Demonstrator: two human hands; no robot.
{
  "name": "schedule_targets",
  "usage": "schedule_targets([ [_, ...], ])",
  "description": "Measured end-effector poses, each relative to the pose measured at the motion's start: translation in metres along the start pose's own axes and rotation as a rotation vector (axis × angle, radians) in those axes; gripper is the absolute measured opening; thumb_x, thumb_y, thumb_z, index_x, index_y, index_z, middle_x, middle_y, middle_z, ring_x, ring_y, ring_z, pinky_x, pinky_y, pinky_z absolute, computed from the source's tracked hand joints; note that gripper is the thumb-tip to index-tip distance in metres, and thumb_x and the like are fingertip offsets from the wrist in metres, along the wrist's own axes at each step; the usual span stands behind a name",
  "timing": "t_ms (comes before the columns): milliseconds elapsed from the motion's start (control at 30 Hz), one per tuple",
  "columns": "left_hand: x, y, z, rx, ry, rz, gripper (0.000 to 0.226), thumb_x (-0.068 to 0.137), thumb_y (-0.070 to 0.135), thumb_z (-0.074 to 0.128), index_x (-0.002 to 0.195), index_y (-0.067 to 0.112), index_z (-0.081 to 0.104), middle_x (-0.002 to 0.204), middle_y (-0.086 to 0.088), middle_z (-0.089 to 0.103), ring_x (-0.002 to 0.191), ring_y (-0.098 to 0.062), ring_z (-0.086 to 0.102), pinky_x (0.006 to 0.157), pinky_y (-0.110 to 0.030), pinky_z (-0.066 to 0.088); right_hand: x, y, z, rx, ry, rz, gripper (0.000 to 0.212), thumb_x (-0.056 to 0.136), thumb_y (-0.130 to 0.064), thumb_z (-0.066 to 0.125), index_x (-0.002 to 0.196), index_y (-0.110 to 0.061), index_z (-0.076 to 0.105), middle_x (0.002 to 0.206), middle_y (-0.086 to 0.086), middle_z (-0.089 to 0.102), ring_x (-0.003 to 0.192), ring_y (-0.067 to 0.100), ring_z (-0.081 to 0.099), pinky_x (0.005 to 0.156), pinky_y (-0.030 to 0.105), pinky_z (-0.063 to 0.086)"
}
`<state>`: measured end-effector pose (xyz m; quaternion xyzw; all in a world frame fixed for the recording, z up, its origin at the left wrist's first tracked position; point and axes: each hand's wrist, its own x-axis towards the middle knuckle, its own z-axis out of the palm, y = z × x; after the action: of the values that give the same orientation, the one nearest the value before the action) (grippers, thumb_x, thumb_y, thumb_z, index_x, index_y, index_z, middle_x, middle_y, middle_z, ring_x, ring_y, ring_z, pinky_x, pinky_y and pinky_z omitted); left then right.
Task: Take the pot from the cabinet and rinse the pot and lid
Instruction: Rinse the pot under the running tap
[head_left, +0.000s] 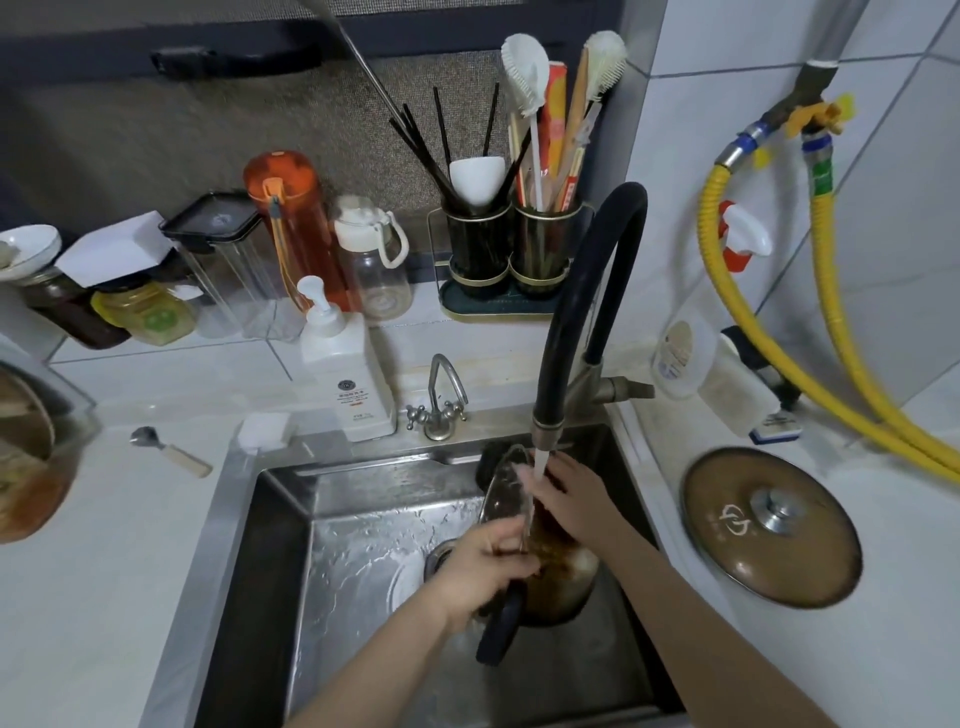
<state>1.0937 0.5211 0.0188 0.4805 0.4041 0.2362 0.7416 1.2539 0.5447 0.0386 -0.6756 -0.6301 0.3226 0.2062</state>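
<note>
Now left hand (488, 566) tilts pot (550, 582) in sink (291, 519); right hand (566, 499) at rim.

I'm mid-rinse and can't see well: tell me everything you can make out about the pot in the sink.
The pot looks like a metal saucepan, its outside stained brown, with a dark long handle pointing toward the person. It is held tipped on its side over the sink, rim up under the black faucet, whose running water lands at the rim. The left hand grips it near the handle base; the right hand rests fingers at the upper rim. Motion blur hides the inside. The lid lies apart on the counter.
</note>
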Motion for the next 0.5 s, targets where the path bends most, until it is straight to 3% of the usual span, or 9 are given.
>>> schedule_targets([
  [100, -0.004, -0.005, 0.001, 0.115, -0.029, 0.035, 0.047, 0.081, -0.011, 0.054, 0.124, 0.005, 0.059, 0.11, -0.014, 0.068, 0.101, -0.017, 0.063, 0.093, -0.029, 0.05, 0.004, 0.01, 0.006, 0.167, -0.067, 0.143, 0.056, 0.072, -0.072, 0.048, 0.119, -0.042, 0.049, 0.125, -0.004, 0.056, 0.119, 0.021, 0.049, 0.106, 0.049, 0.035],
  [167, -0.005, -0.007, 0.001, 0.198, -0.045, 0.018, 0.044, 0.083, -0.004, 0.057, 0.125, 0.008, 0.059, 0.115, -0.013, 0.067, 0.106, -0.015, 0.062, 0.098, -0.03, 0.047, -0.001, 0.013, 0.006, 0.348, -0.034, 0.198, 0.044, 0.072, -0.058, 0.059, 0.112, -0.043, 0.053, 0.111, -0.004, 0.061, 0.107, 0.018, 0.056, 0.101, 0.045, 0.042],
  [233, -0.005, -0.005, 0.001, 0.28, -0.071, -0.026, 0.042, 0.085, 0.009, 0.063, 0.127, 0.009, 0.057, 0.122, -0.011, 0.065, 0.113, -0.015, 0.059, 0.1, -0.026, 0.046, -0.013, 0.009, 0.004, 0.561, -0.004, 0.228, 0.025, 0.08, -0.031, 0.061, 0.103, -0.041, 0.058, 0.106, -0.005, 0.062, 0.103, 0.014, 0.057, 0.097, 0.037, 0.044],
  [300, -0.007, 0.004, -0.002, 0.365, -0.056, -0.065, 0.043, 0.086, 0.018, 0.066, 0.127, 0.012, 0.057, 0.122, -0.001, 0.064, 0.114, -0.01, 0.058, 0.1, -0.019, 0.045, -0.024, 0.014, 0.005, 0.746, 0.014, 0.254, 0.034, 0.08, -0.024, 0.063, 0.111, -0.037, 0.058, 0.115, -0.002, 0.062, 0.109, 0.018, 0.057, 0.1, 0.042, 0.045],
  [400, -0.011, 0.015, -0.021, 0.652, 0.237, 0.023, 0.04, 0.087, 0.026, 0.063, 0.127, 0.02, 0.058, 0.124, 0.003, 0.062, 0.119, -0.012, 0.055, 0.104, -0.021, 0.039, -0.036, 0.027, 0.009, 0.967, 0.059, 0.277, 0.06, 0.071, -0.032, 0.068, 0.129, -0.033, 0.052, 0.126, 0.004, 0.06, 0.115, 0.025, 0.058, 0.101, 0.05, 0.045],
  [467, -0.01, 0.012, -0.041, 0.967, 0.469, 0.077, 0.052, 0.088, 0.029, 0.062, 0.137, 0.022, 0.047, 0.139, 0.0, 0.05, 0.129, -0.018, 0.042, 0.107, -0.023, 0.028, -0.04, 0.034, 0.008, 1.047, 0.085, 0.265, 0.055, 0.075, -0.027, 0.067, 0.129, -0.031, 0.053, 0.125, 0.006, 0.062, 0.114, 0.027, 0.06, 0.099, 0.05, 0.047],
  [500, -0.011, 0.011, -0.048, 1.009, 0.546, 0.069, 0.061, 0.087, 0.03, 0.063, 0.142, 0.022, 0.039, 0.146, -0.002, 0.04, 0.135, -0.021, 0.034, 0.11, -0.025, 0.023, -0.043, 0.035, 0.006, 1.066, 0.085, 0.244, 0.051, 0.079, -0.024, 0.065, 0.129, -0.029, 0.053, 0.124, 0.006, 0.063, 0.114, 0.027, 0.06, 0.099, 0.049, 0.047],
])
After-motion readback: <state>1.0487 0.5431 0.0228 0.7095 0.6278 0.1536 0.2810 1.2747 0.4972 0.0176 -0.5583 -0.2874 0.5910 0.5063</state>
